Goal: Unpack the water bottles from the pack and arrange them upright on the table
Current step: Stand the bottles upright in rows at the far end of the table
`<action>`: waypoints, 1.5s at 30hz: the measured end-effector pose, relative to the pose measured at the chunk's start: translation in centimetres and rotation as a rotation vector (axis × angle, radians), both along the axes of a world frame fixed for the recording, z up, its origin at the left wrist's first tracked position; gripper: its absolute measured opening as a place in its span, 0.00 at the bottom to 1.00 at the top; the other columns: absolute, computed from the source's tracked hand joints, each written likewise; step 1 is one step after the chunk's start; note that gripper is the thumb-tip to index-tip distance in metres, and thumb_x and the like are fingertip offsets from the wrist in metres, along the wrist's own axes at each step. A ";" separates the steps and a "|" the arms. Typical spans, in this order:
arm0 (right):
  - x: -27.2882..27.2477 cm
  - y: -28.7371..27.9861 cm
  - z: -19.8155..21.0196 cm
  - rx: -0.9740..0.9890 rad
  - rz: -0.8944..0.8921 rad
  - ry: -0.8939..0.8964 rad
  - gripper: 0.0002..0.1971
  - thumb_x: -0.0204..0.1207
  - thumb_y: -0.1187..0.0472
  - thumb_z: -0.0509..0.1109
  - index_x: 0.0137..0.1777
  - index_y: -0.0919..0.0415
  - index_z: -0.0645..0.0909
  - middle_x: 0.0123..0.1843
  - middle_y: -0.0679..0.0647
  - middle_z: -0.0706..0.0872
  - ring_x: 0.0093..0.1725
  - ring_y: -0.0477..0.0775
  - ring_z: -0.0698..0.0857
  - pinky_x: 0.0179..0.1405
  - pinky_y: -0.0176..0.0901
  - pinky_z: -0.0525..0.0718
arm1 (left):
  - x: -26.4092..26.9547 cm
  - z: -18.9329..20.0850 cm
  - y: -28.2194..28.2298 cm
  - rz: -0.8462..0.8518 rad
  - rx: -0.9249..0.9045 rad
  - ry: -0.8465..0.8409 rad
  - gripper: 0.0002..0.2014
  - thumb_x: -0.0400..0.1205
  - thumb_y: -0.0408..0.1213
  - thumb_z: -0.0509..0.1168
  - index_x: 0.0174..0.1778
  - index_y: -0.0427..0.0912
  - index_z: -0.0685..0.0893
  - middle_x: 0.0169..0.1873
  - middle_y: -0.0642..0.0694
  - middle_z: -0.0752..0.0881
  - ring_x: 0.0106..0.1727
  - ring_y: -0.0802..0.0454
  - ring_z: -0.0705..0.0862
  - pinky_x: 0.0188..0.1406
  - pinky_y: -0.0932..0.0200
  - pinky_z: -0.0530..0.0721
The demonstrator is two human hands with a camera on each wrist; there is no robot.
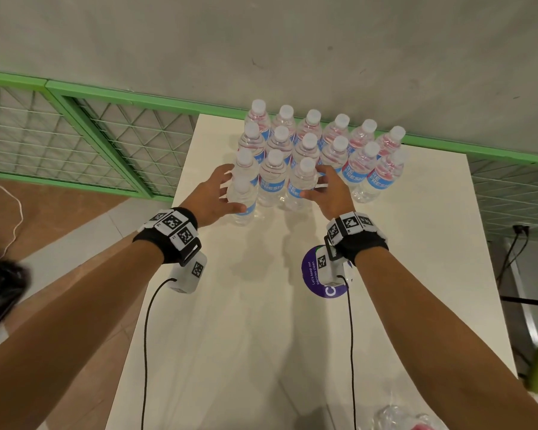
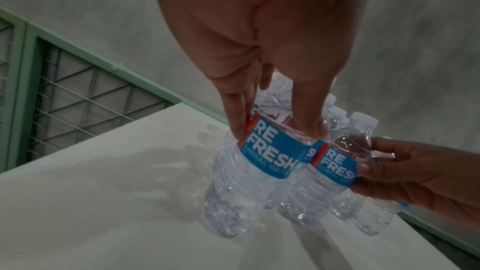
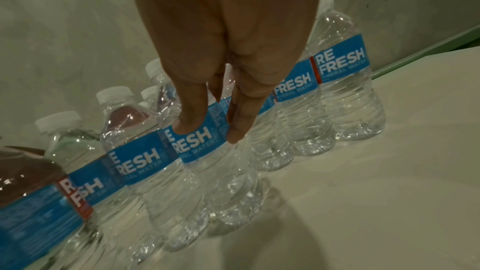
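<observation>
Several clear water bottles with blue labels and white caps stand upright in rows (image 1: 308,141) at the far end of the white table (image 1: 261,336). My left hand (image 1: 233,190) holds the front-left bottle (image 1: 243,193) at its label, thumb in front and fingers behind; the left wrist view shows the fingertips (image 2: 239,128) on that bottle (image 2: 267,157). My right hand (image 1: 316,184) grips the bottle beside it (image 1: 300,181), thumb on the label. In the right wrist view this hand (image 3: 213,132) pinches the same bottle (image 3: 205,151). Both bottles stand on the table.
A round purple sticker (image 1: 312,274) lies on the table under my right wrist. Crumpled clear plastic wrap (image 1: 398,417) sits at the near right corner. A green mesh fence (image 1: 106,135) and a grey wall stand behind the table. A cable and socket (image 1: 520,229) are at the right.
</observation>
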State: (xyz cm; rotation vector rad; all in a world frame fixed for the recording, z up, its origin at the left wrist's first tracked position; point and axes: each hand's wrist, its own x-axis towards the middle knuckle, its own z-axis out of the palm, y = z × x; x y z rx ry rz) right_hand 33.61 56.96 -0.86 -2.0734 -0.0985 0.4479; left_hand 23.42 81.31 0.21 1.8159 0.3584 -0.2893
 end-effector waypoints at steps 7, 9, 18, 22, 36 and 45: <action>0.1 -0.1 -0.1 0.022 0.005 0.000 0.31 0.68 0.65 0.78 0.71 0.58 0.70 0.59 0.56 0.81 0.55 0.56 0.82 0.57 0.47 0.81 | 0.0 -0.4 0.4 -0.008 0.003 0.002 0.44 0.67 0.33 0.79 0.75 0.54 0.62 0.73 0.43 0.73 0.68 0.44 0.78 0.70 0.41 0.76; 0.1 -0.2 -0.2 0.027 0.005 0.001 0.31 0.68 0.65 0.78 0.71 0.58 0.70 0.59 0.56 0.81 0.55 0.56 0.82 0.58 0.48 0.81 | 0.0 -0.5 0.3 -0.008 -0.008 -0.004 0.44 0.67 0.33 0.79 0.74 0.54 0.62 0.72 0.43 0.73 0.68 0.44 0.78 0.70 0.42 0.76; 0.0 -0.4 -0.3 0.047 0.004 0.009 0.31 0.69 0.65 0.78 0.71 0.56 0.70 0.58 0.53 0.79 0.57 0.57 0.82 0.56 0.45 0.79 | -0.7 0.1 1.0 -0.005 0.087 -0.138 0.20 0.76 0.35 0.72 0.61 0.51 0.74 0.65 0.47 0.77 0.63 0.47 0.81 0.52 0.71 0.77; 0.2 -0.3 -0.2 0.042 0.000 0.015 0.31 0.69 0.65 0.77 0.71 0.57 0.70 0.57 0.54 0.80 0.57 0.57 0.83 0.59 0.48 0.81 | -0.5 0.1 1.1 -0.030 0.102 -0.137 0.16 0.76 0.36 0.72 0.56 0.52 0.77 0.59 0.47 0.80 0.59 0.45 0.83 0.52 0.62 0.80; 0.4 -0.3 -0.1 0.022 0.013 0.019 0.32 0.69 0.66 0.77 0.72 0.57 0.70 0.56 0.53 0.79 0.55 0.54 0.81 0.55 0.45 0.78 | -0.5 0.6 0.6 0.004 0.158 -0.150 0.17 0.73 0.38 0.75 0.54 0.47 0.77 0.53 0.47 0.80 0.50 0.48 0.83 0.48 0.59 0.84; 0.4 -0.3 0.0 0.021 0.022 0.016 0.32 0.69 0.65 0.77 0.72 0.58 0.70 0.57 0.54 0.80 0.55 0.54 0.81 0.57 0.46 0.79 | -0.6 0.6 0.4 0.035 0.118 -0.126 0.17 0.72 0.39 0.76 0.52 0.48 0.77 0.50 0.50 0.79 0.52 0.46 0.83 0.51 0.39 0.87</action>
